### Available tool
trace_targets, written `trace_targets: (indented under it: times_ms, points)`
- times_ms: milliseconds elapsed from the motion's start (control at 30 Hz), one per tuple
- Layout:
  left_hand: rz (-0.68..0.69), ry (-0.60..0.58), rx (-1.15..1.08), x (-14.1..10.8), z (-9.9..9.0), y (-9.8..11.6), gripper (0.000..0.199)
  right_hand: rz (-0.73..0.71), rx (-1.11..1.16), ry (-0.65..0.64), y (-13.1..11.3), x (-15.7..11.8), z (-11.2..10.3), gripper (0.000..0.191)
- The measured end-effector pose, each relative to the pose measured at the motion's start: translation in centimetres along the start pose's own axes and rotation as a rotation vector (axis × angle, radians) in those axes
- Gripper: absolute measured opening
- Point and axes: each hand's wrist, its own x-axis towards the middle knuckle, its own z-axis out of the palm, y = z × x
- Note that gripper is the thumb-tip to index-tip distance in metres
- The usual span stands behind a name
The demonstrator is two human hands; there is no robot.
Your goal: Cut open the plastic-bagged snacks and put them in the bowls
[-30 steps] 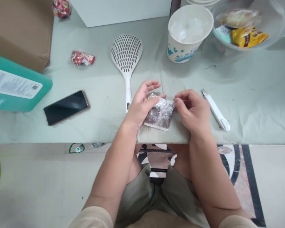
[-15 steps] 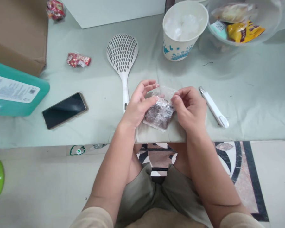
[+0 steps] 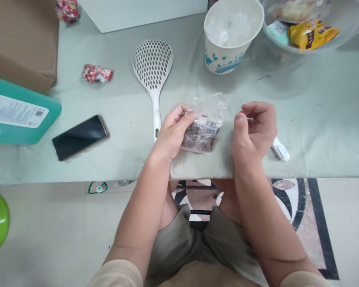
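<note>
My left hand (image 3: 176, 129) is closed on the left edge of a small clear plastic packet (image 3: 201, 137) with dark brown contents and a printed white label. The packet's clear upper end stands loose and crumpled. To its right, apart from it, my right hand (image 3: 255, 129) is raised with curled fingers, thumb tip close to the index fingertip. Whether anything small is pinched there is hidden. Under that hand lies a white utility knife (image 3: 280, 150), mostly covered, only its rear end showing. Left of my left hand is a white slotted skimmer (image 3: 153, 65), its handle toward me.
A paper cup (image 3: 224, 59) holding clear plastic stands behind the packet, beside a clear bowl (image 3: 351, 24) of wrapped snacks. Leftward are a phone (image 3: 80, 137), a red wrapper (image 3: 97, 73), a green jug (image 3: 24, 131) and a cardboard box (image 3: 24, 36). The table's front edge is close to me.
My right hand has let go of the packet's upper end and moved right, over the utility knife. The packet's clear end has sprung up; my left hand still grips it.
</note>
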Motion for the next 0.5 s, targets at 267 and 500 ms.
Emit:
trace_targets:
  times_ms: [267, 500]
  points:
    - [0.039, 0.149, -0.216, 0.2, 0.3, 0.3, 0.018, -0.197, -0.006, -0.309, 0.1, -0.5, 1.1, 0.022]
    - [0.057, 0.121, -0.206, 0.4, 0.2, 0.1, 0.021, -0.147, -0.003, -0.343, -0.2, -0.4, 1.2, 0.008]
